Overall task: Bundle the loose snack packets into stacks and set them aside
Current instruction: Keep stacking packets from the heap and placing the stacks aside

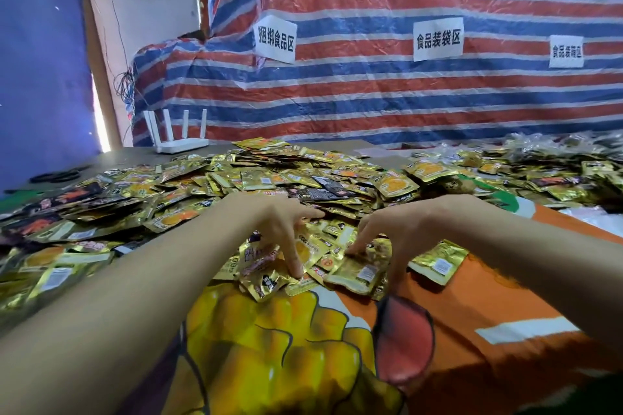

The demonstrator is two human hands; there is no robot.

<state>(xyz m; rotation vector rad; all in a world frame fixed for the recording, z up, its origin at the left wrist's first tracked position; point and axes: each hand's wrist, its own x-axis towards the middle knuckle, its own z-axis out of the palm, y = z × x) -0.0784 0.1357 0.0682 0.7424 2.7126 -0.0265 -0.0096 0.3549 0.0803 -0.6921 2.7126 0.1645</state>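
Bare forearms come in from both lower corners over a cartoon-printed cloth [472,307], orange and yellow, that covers the near part of the table [135,153]. At the cloth's far edge the left grip [283,229] has its fingers spread and nearly straight. Their tips press down on a small cluster of gold snack packets [263,280], and the grip clasps nothing. The right grip [397,229] is likewise apart, fingers splayed, with fingertips resting on a gold packet [354,274] that lies label-up just beside that cluster. Another single packet [438,261] lies on the cloth to the right of that hand. Behind both hands a broad loose heap of packets [269,175], mostly gold with a few dark ones, spreads across the table from left to right. Past the heap, a white router [178,141] with four upright antennas stands near the table's far left. A red, white and blue striped tarp [371,94] hangs behind, carrying three paper signs [437,39].
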